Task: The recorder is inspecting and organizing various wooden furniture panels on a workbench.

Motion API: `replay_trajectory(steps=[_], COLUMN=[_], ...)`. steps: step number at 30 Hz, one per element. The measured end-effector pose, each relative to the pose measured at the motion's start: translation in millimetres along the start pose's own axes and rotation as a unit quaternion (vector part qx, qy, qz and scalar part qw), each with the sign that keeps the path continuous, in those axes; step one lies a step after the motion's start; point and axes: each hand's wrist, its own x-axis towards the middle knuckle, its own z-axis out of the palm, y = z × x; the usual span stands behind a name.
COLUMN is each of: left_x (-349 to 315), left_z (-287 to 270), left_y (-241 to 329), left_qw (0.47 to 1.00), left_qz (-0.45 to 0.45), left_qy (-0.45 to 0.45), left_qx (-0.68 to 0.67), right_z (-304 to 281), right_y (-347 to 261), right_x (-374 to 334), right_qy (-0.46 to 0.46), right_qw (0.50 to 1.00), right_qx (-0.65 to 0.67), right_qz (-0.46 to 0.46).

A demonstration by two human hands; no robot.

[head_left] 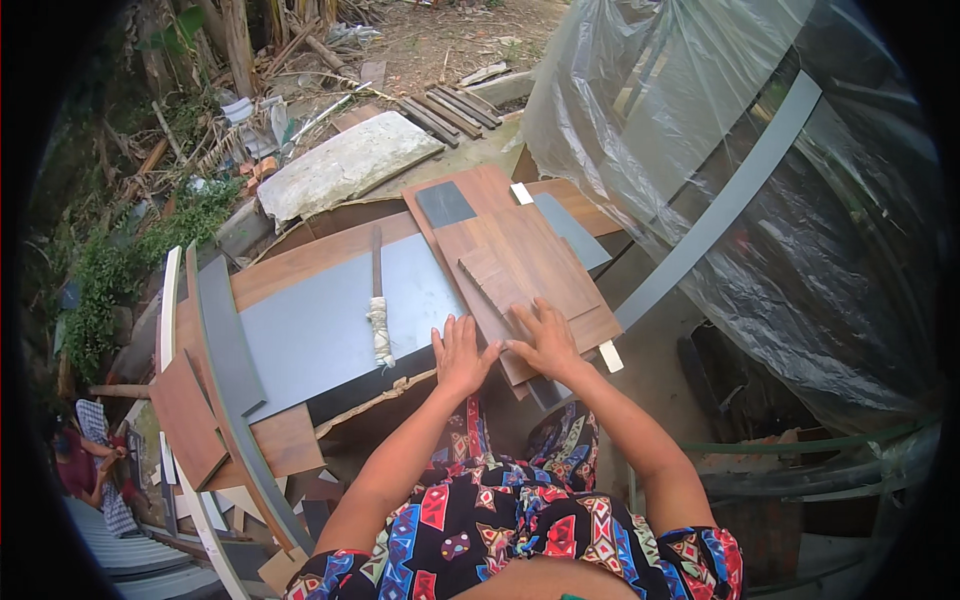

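Note:
My right hand (547, 343) lies with its fingers spread on a stack of brown wood-look boards (535, 240), near the front edge. Just left of the stack, my left hand (463, 354) is stretched out, palm down, at the front edge of a grey panel (340, 310). The two thumbs almost meet at the stack's near left edge. Left of my left hand, a knife-like tool with a narrow dark blade and a cloth-wrapped handle (379, 330) rests on the grey panel. A small dark grey piece (445, 205) lies on the far end of the stack.
Long narrow strips (222, 370) and a brown offcut (190, 420) stick out at the left. A grey strip (720, 205) slants up at the right beside hanging clear plastic sheeting (640, 110). A pale slab (350, 165) lies beyond. Another person (90, 465) sits at far left.

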Motion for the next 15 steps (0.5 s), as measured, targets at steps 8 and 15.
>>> replay_trajectory(steps=[8,15], left_x=[1,0], left_z=[-4,-4], left_y=[1,1], left_qw=[1.000,1.000], left_qz=[-0.015,0.005], left_qy=[-0.025,0.013], left_qx=[-0.010,-0.003], right_z=[18,36], right_y=[2,6], right_x=[7,53], right_qy=[0.022,0.032], right_qw=[0.999,0.999], right_qx=[0.013,0.020], right_qz=[-0.021,-0.033])
